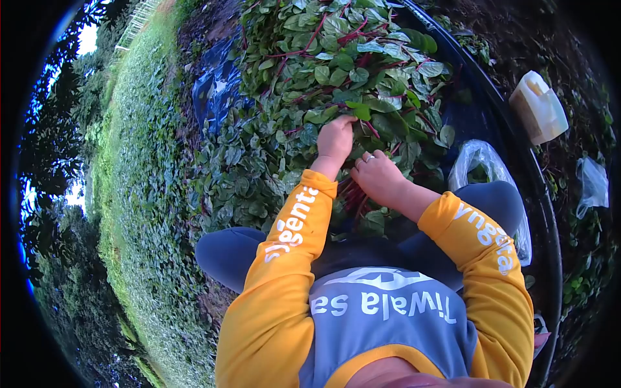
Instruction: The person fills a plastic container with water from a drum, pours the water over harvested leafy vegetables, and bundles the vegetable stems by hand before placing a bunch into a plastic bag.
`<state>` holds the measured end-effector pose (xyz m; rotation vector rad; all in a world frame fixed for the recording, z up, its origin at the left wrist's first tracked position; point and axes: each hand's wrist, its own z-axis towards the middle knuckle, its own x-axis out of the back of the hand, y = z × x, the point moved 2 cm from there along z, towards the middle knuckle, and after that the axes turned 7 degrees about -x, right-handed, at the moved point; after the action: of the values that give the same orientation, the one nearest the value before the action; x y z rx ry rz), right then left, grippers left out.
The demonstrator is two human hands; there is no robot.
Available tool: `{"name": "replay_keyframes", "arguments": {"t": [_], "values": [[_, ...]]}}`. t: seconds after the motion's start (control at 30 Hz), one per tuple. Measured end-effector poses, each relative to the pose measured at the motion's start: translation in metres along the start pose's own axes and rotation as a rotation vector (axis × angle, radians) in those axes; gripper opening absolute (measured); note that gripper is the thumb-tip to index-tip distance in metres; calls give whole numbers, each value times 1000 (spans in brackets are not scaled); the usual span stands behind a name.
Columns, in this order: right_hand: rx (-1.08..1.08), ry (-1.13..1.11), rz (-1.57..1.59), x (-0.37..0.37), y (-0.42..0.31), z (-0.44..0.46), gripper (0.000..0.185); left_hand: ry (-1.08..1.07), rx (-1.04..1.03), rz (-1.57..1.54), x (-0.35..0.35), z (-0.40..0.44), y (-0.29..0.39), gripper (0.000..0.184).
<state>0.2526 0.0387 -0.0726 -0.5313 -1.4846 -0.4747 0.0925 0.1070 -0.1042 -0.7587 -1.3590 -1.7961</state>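
A large heap of leafy greens with red stems [336, 64], which look like Malabar spinach, lies in front of my crossed legs. My left hand [335, 141] is at the near part of the heap, its thumb and fingers pinched on a leafy stem [367, 126]. Just below and to the right, my right hand [380, 179] has its fingers curled round a bunch of red stems [352, 197]. Its fingertips are partly hidden, and a ring shows on one finger. The two hands are close together but apart.
Blue plastic sheeting [220, 84] shows left of the heap. On the right are a clear plastic bag [482, 161], a dark raised edge [546, 213], a cut pale container [538, 107] and another plastic bag [592, 184]. Grass and plants [142, 194] spread along the left.
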Motion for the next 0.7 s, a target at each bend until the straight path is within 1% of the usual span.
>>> {"name": "replay_keyframes", "arguments": {"t": [0.03,0.07,0.1,0.13,0.17,0.2,0.23,0.3,0.37,0.43,0.47,0.53,0.57,0.63,0.7], "values": [[-2,4,3,2,1,-1,16,129,-16,10,17,-1,-5,24],[-8,9,9,4,2,-1,17,335,92,-23,41,-3,-16,31],[-9,10,11,6,3,0,17,550,243,-98,70,-5,-26,41],[-7,11,1,8,2,0,18,760,396,-172,99,-8,-40,55],[-4,11,-8,8,2,-1,18,830,592,392,111,-14,-82,65],[-1,10,-5,8,0,-1,18,961,699,625,119,-15,-89,54],[6,16,9,9,0,0,18,966,702,627,120,-11,-96,54],[19,24,28,9,-3,3,18,600,10,439,116,6,-99,38],[30,35,33,8,-4,4,18,298,-274,246,85,34,-82,25],[30,40,37,13,-5,5,17,80,-502,181,53,56,-58,25],[35,41,43,16,-5,4,17,79,-509,174,45,62,-52,25],[20,45,60,18,-5,3,16,-221,-432,237,26,68,-49,26],[17,55,81,18,-5,2,16,-223,-434,232,24,68,-49,26],[16,59,76,22,-7,0,16,-328,-342,176,31,68,-47,20],[22,61,81,25,-9,-2,15,-305,-296,135,46,61,-44,20]]}}
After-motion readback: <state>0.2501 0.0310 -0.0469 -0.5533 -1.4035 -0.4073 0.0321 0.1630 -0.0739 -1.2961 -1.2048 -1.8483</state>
